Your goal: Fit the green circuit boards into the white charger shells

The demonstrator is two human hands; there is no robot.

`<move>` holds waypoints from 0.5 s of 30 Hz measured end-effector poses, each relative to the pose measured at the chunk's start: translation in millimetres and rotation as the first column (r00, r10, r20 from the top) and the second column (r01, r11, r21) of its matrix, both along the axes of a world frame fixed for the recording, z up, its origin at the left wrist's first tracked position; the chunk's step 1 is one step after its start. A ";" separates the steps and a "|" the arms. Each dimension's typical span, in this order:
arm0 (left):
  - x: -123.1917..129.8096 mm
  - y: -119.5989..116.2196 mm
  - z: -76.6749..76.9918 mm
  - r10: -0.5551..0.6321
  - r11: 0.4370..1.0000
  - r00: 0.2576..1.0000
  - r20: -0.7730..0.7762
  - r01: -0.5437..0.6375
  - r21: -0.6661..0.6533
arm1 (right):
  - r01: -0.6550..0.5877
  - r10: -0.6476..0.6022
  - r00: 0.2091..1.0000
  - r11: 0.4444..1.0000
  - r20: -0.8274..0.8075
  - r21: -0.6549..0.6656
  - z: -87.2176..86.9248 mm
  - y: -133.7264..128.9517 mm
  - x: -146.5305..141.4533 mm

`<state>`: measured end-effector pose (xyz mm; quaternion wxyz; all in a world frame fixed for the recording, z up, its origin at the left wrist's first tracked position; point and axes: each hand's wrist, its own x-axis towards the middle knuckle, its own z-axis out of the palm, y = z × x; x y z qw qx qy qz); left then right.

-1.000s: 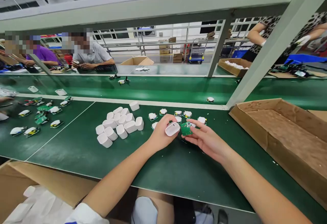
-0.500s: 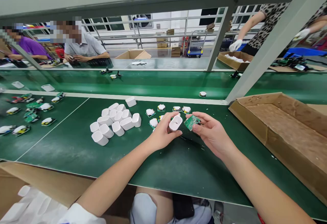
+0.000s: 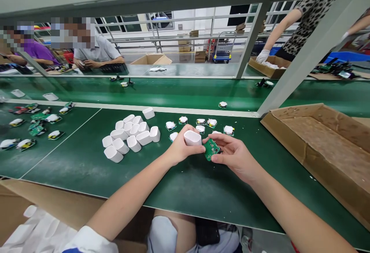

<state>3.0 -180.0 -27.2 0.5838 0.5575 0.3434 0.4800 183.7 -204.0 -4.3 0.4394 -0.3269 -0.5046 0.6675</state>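
Observation:
My left hand [image 3: 180, 148] is closed around a white plastic housing [image 3: 192, 138], a small rounded box whose inside is turned away from me now. Between the thumb and fingers of my right hand [image 3: 232, 151] is a green circuit board [image 3: 212, 149], its component-dotted face toward me. The board's edge is close beside the housing, near my left thumb; whether they touch I cannot tell. Just beyond my hands lie several circuit boards with white-topped parts [image 3: 212, 123]. Left of my hands stands a cluster of white housings [image 3: 127, 133] on the green bench [image 3: 179, 191].
An open cardboard tray [image 3: 306, 160] stands at the right. More boards [image 3: 37, 129] lie at the far left. Behind the bench runs a green conveyor belt [image 3: 173, 93], with co-workers across it. A carton of white housings [image 3: 40, 230] is at lower left.
My right hand has drawn the circuit board slightly down and left, turning its face more toward me. The housing in my left hand has tilted and shifted left. On the belt, parts have drifted left.

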 end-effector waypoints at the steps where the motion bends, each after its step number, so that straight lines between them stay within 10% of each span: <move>1: 0.0 -0.5 -0.3 -0.013 1.000 1.000 -0.003 0.013 -0.013 | -0.005 0.005 1.000 1.000 0.002 -0.012 -0.5 -0.2 0.1; 8: -0.6 -2.3 6.0 0.156 0.983 0.978 -0.139 -0.168 -0.078 | 0.074 -0.068 0.994 0.995 0.089 -0.061 -7.9 3.4 -0.7; 15: -1.7 4.2 2.0 0.077 0.996 0.996 -0.037 -0.078 -0.043 | 0.077 -0.068 0.987 0.995 0.146 -0.062 -11.0 7.7 -3.1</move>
